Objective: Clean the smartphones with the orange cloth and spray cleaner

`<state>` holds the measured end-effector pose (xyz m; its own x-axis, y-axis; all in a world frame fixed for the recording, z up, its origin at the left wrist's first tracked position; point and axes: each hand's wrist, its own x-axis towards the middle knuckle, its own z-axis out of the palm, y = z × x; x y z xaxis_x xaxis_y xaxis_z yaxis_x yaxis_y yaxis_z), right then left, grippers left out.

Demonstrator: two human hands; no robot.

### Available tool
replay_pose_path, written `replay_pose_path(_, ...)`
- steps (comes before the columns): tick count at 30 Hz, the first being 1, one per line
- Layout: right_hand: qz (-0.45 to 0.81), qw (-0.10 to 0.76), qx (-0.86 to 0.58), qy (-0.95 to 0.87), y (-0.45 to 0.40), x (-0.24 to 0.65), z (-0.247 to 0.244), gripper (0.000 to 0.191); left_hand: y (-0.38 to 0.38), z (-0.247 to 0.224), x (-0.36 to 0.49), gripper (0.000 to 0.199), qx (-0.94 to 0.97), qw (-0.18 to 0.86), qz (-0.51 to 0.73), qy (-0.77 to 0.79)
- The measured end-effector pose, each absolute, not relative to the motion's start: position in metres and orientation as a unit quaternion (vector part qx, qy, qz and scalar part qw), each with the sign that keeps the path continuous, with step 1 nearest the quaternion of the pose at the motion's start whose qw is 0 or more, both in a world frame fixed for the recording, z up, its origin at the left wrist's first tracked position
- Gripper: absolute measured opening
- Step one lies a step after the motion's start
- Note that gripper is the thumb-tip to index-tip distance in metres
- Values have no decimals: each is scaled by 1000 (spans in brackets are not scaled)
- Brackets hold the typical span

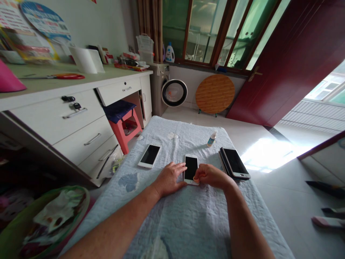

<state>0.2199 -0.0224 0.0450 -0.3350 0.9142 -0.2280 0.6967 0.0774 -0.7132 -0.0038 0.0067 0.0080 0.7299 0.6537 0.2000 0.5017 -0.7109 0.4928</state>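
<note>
A white phone with a dark screen [191, 167] lies on the pale blue cloth [183, 223] between my hands. My left hand [171, 178] rests at its left edge, fingers apart. The fingers of my right hand [208, 175] are closed on a small orange cloth [196, 179], which touches the lower right of the phone. Further left lies another white phone [150, 156]. To the right is a stack of phones [235, 163], a dark-screened one on top. Behind them a small spray bottle [212, 139] stands upright.
Beyond the cloth are a washing machine [158, 86] with its round door open and a round wooden board [215, 93]. A desk with drawers [81, 126] and a pink stool [125, 131] stand at the left. A waste basket [84, 205] sits at the lower left.
</note>
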Motion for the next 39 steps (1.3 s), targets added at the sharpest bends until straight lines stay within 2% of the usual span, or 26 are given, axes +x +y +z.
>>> replay_pose_path(6, 416, 97, -524, -736, -26, 225, 49, 18, 7, 6, -3, 53, 905, 199, 197, 320)
replay_pose_path(13, 405, 125, -554, -717, -22, 230, 46, 20, 8, 3, -4, 56, 905, 204, 194, 319)
replay_pose_path(19, 352, 196, -600, -691, -14, 234, 30, 17, 7, 7, -4, 55, 903, 212, 197, 319)
replay_pose_path(24, 260, 258, -647, -669, -8, 228, 19, 19, 6, 11, -3, 54, 902, 213, 194, 323)
replay_pose_path(32, 130, 305, -688, -646, 3, 223, 3, 26, 6, 11, -3, 55, 903, 212, 191, 322)
replay_pose_path(39, 81, 298, -692, -652, 13, 220, -5, 29, 6, 12, -3, 56, 903, 210, 187, 325)
